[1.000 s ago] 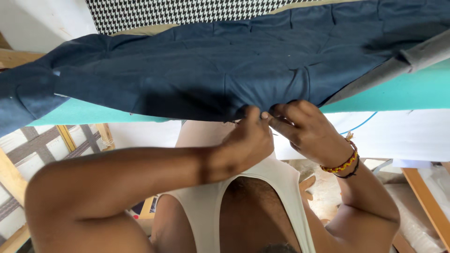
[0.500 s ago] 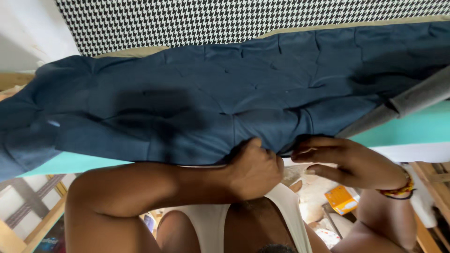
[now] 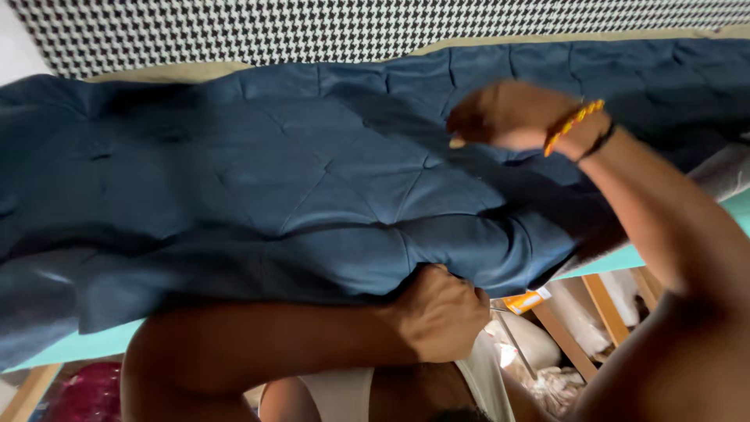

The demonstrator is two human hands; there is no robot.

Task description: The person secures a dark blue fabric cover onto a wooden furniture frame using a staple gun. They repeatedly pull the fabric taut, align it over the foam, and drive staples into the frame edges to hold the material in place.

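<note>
A dark blue tufted padded cover (image 3: 312, 195) lies spread across a teal table (image 3: 78, 344). My left hand (image 3: 439, 314) is closed on the cover's near edge, knuckles toward me, at the table's front. My right hand (image 3: 508, 116) is lifted above the cover's right part, with orange and black bands on the wrist. Its fingers are curled together, and whether they pinch something small I cannot tell. My right forearm crosses the cover's right end and hides part of it.
Black-and-white houndstooth cloth (image 3: 312, 27) lies beyond the cover at the far side. Under the table's front edge are wooden slats (image 3: 605, 309), an orange box (image 3: 527, 300), pale bags and a dark red thing (image 3: 82, 395) at the lower left.
My right hand has left the near edge, where it was beside the left, and risen up and back over the cover. The left hand stays on the edge. The view has tilted down.
</note>
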